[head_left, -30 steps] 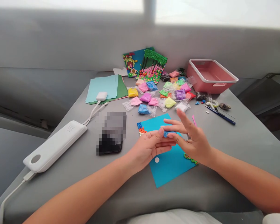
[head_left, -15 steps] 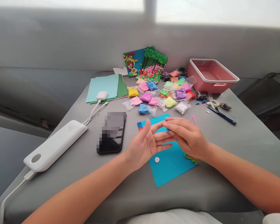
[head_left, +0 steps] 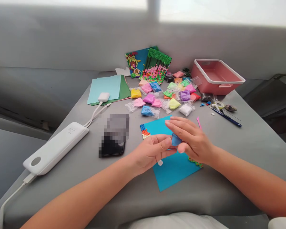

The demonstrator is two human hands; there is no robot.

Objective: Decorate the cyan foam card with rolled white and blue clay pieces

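The blue clay lump (head_left: 175,139) looked light, soft and easily dented, best held gently around its sides. It sat pinched between both hands above the blue card (head_left: 173,167) near the table's front edge. The right hand (head_left: 193,140) curled over it, fingers closed on it; the left hand (head_left: 152,151) pressed its fingertips against it from the other side.

Blue clay lump (head_left: 175,139), pink tray (head_left: 216,83)
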